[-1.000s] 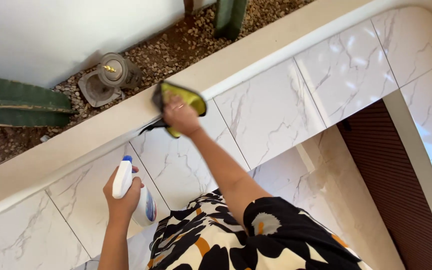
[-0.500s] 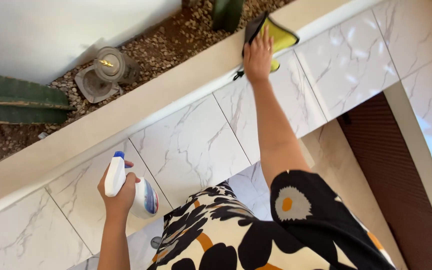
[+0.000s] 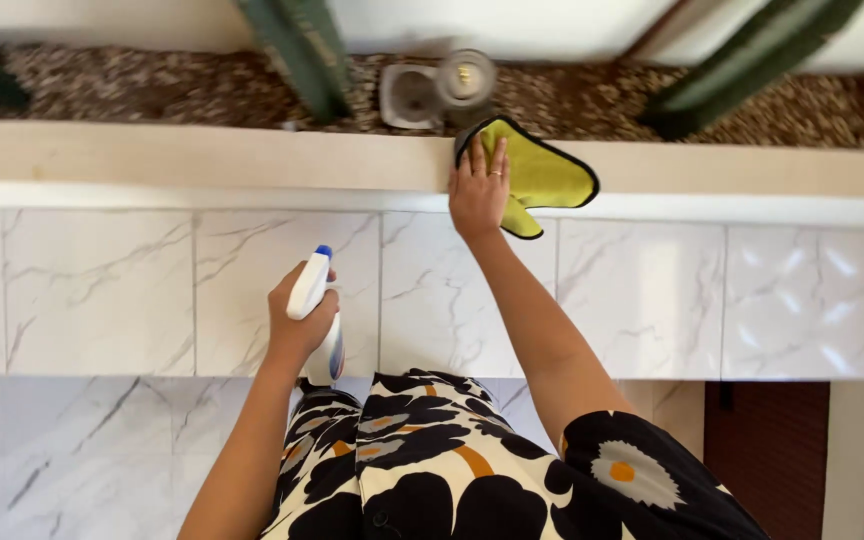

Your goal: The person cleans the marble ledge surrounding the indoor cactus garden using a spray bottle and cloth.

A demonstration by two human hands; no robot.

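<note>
The soft yellow cloth [image 3: 537,175] looks matt and fuzzy. The spray bottle [image 3: 314,310] is smooth white plastic. Glossy marble-look tiles [image 3: 642,295] sit below a matt beige ledge [image 3: 202,155]; rough gravel [image 3: 152,80] lies beyond.

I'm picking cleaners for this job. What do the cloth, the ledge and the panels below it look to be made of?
Cloth: likely microfibre, yellow with a black stitched edge, soft folds.
Ledge: matte beige, perhaps stone or painted concrete; no shine.
Panels: glossy white marble-look tile, grey veins, glare and grout lines; real marble or ceramic can't be told.
</note>
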